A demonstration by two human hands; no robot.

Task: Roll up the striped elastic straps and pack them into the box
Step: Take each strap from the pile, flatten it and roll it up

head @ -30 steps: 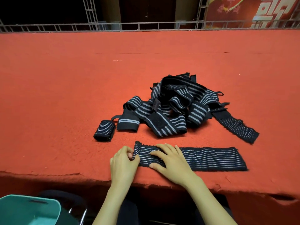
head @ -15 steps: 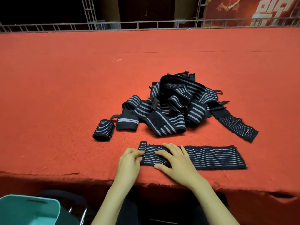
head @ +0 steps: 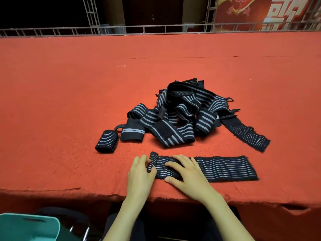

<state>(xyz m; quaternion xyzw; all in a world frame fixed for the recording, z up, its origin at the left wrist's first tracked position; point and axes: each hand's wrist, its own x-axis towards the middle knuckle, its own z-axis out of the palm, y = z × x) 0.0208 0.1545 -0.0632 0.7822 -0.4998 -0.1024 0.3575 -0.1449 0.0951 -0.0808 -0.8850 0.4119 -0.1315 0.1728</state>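
A black strap with thin grey stripes [head: 224,168] lies flat along the near edge of the red table. Its left end is curled into a small roll [head: 153,161]. My left hand [head: 141,173] pinches that roll between thumb and fingers. My right hand [head: 187,173] lies with straight fingers on the strap just right of the roll, pressing it down. A finished rolled strap [head: 106,140] lies further left. A tangled pile of striped straps [head: 180,115] sits behind. The teal box [head: 29,226] is below the table edge at the bottom left.
The red felt-covered table [head: 69,94] stretches far back to a metal railing [head: 156,29]. One loose strap [head: 248,135] trails from the pile toward the right. A chair frame [head: 86,233] shows beside the box, below the table's ragged front edge.
The roll at the strap's left end has grown and moved rightward. Both hands shifted right along the strap with it.
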